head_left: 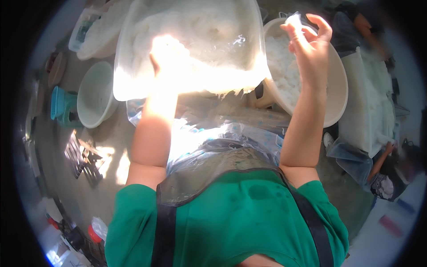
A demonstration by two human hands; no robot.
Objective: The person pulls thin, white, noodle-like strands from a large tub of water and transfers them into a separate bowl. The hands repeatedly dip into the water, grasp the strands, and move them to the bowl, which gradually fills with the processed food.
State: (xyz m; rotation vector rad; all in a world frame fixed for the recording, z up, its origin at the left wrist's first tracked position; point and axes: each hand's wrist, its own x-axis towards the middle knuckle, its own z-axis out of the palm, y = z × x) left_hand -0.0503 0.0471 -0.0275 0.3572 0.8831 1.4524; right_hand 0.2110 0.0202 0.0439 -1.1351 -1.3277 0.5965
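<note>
A large white rectangular tub (119,75) in front of me holds wet, white, fluffy-looking material (195,26) in water. Over its near left part is my left hand (167,50), washed out by strong sunlight. Its outline looks curled closed, but glare hides what the fingers hold, if anything. My right hand (310,40) is raised above a round cream basin (340,95) to the right. Thumb and forefinger pinch a small, whitish, partly see-through scrap (293,19), while the other fingers curl loosely. More white clumpy material (282,55) fills that basin.
At left stand a pale round basin (95,95), a turquoise plastic stool (64,106) and a slatted grate (82,155). A white container (362,102) heaped with white material is at right. Another person's hand (390,147) touches it; another person's arm (369,33) shows at upper right.
</note>
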